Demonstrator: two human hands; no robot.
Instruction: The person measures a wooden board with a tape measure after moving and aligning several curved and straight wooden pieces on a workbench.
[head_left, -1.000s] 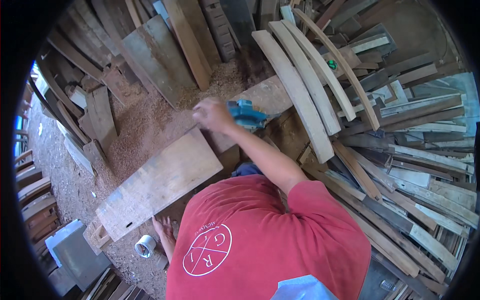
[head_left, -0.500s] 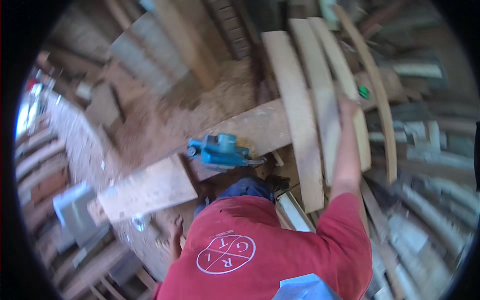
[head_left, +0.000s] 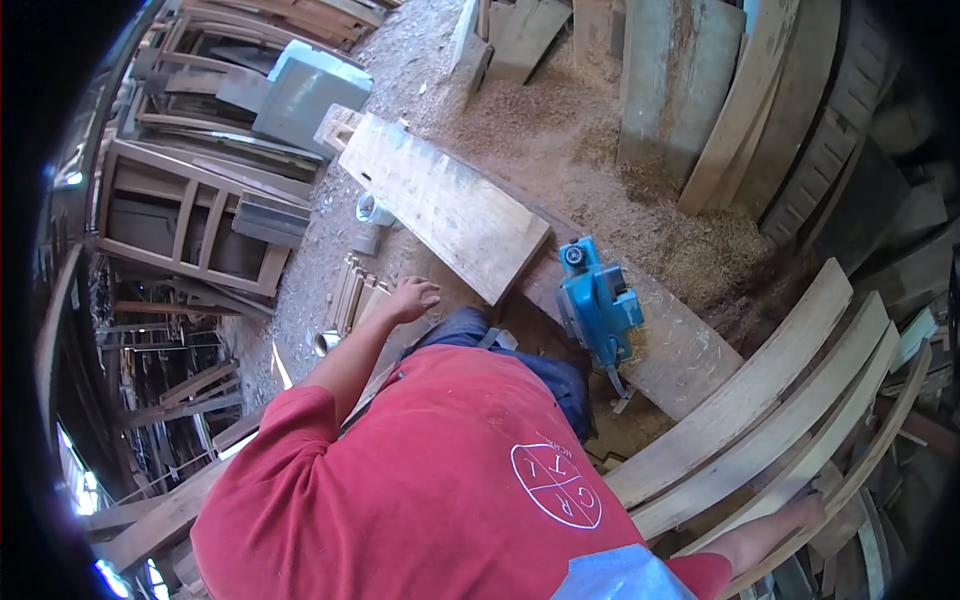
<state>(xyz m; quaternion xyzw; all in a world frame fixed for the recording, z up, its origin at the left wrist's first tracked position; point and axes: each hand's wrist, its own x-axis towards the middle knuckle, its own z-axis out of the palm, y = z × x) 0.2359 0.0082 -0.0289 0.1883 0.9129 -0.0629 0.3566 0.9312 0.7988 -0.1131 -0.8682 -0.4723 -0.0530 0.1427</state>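
My left hand (head_left: 412,298) hangs at my side with its fingers apart and holds nothing. On the far right, my right hand (head_left: 803,512) reaches between curved wooden planks, close to the thin outermost strip (head_left: 893,430). Its fingers are hard to make out there, so I cannot tell whether it grips the wood. Several curved planks (head_left: 745,385) lie side by side at my right. A blue electric planer (head_left: 600,308) rests on the long wooden bench board (head_left: 685,350) in front of me. Left of the planer lies a pale flat board (head_left: 450,205).
Wood shavings (head_left: 700,245) cover the floor beyond the bench. Upright boards (head_left: 680,80) lean at the back. Wooden frames (head_left: 190,215) and a pale blue panel (head_left: 305,100) stand at left. A small white tub (head_left: 373,210) and wooden sticks (head_left: 352,295) sit near my left hand.
My view has turned left, so the bench, planer and curved planks appear further right. My left hand shows more fully, and my right hand is now nearer the outermost strip.
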